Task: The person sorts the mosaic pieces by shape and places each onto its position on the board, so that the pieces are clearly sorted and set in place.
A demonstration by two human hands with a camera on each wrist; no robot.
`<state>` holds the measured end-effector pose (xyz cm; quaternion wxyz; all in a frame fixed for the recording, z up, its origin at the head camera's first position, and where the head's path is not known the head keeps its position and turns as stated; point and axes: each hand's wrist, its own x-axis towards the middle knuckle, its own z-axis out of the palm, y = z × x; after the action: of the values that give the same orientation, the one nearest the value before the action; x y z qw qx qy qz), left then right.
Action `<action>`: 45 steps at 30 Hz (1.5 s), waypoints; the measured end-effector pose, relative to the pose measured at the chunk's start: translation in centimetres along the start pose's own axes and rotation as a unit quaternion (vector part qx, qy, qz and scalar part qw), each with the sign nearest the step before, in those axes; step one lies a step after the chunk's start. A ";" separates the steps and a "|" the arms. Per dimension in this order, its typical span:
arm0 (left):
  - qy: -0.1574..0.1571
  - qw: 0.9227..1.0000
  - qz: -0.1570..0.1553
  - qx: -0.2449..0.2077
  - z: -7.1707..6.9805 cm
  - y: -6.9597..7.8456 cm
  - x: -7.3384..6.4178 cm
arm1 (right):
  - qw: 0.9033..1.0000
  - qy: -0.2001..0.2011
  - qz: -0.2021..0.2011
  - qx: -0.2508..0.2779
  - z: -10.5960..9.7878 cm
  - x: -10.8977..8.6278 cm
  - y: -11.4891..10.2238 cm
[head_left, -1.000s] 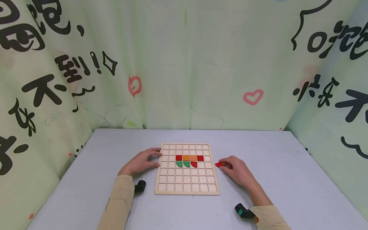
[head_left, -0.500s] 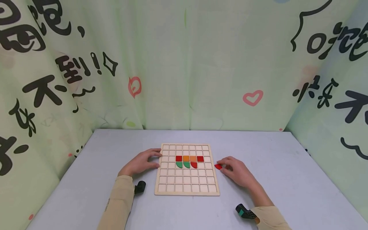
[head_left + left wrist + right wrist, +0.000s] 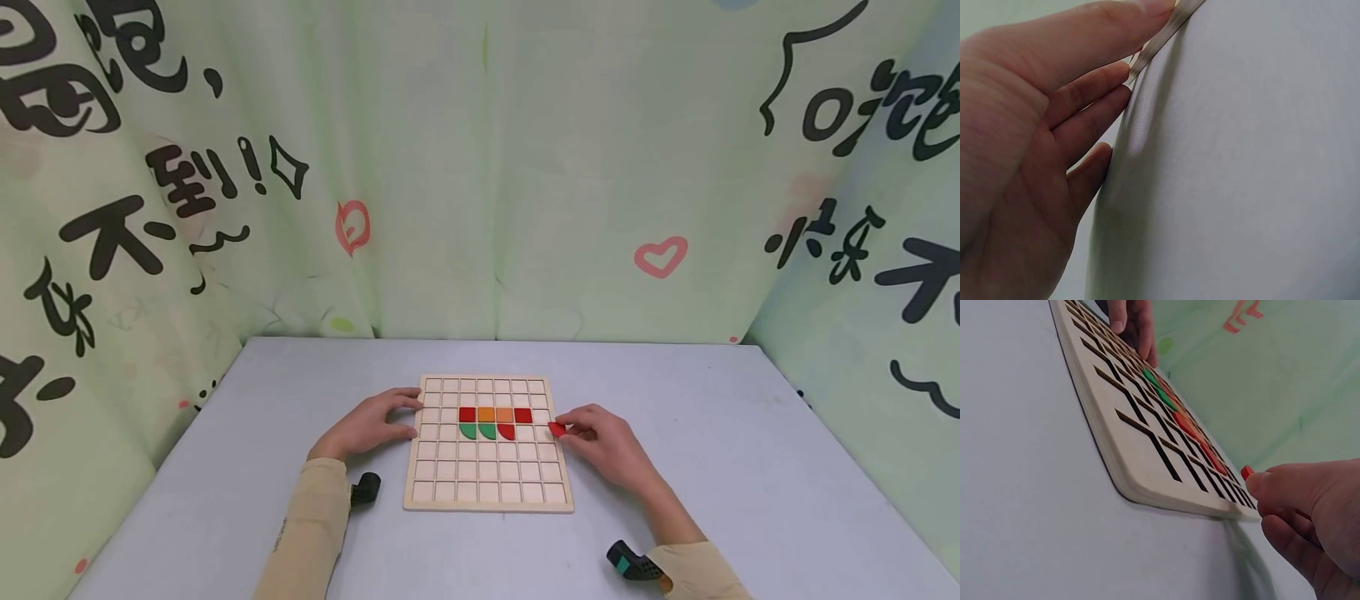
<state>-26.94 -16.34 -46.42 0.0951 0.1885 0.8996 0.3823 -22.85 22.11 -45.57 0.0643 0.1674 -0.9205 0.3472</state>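
A wooden grid board (image 3: 487, 506) lies on the table in the head view. One row holds a red square tile (image 3: 467, 414), two orange square tiles (image 3: 486, 414) and another red square. Below them sit two green quarter-circle tiles (image 3: 468, 430) and a red quarter-circle tile (image 3: 506, 432). My left hand (image 3: 366, 425) rests its extended fingertips and thumb against the board's left edge. Between thumb and fingers, my right hand (image 3: 609, 443) pinches a loose red quarter-circle tile (image 3: 557, 429), which overlaps the board's right rim in the head view. From the right wrist, only a tip of this piece (image 3: 1246, 471) shows.
The white table (image 3: 495, 558) extends around the board on every side. Behind and beside it hangs a pale green curtain (image 3: 495, 167) with black lettering and red hearts. Each wrist wears a black camera (image 3: 365, 489).
My right hand has moved left with the red quarter-circle tile, from beside the board to over its right rim. The left hand and the tiles on the board have stayed put.
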 end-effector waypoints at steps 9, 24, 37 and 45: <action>-0.001 1.000 -0.006 0.006 0.0 0.1 0.0 | 1.000 -0.025 -0.016 0.006 1.5 0.1 -1.7; -0.003 1.000 -0.007 0.011 -0.1 0.4 0.1 | 0.999 -0.014 -0.036 -0.024 3.0 1.2 -2.5; -0.001 1.000 -0.007 0.008 -0.2 0.4 0.0 | 0.999 -0.017 -0.005 -0.034 3.6 1.9 -3.0; -0.004 1.000 -0.008 0.005 0.0 0.2 0.1 | 0.999 -0.027 0.011 -0.035 3.5 1.9 -3.1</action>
<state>-26.95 -16.20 -46.22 0.1006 0.1833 0.9026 0.3763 -23.55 17.11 -45.85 0.0414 0.1643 -0.9351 0.3111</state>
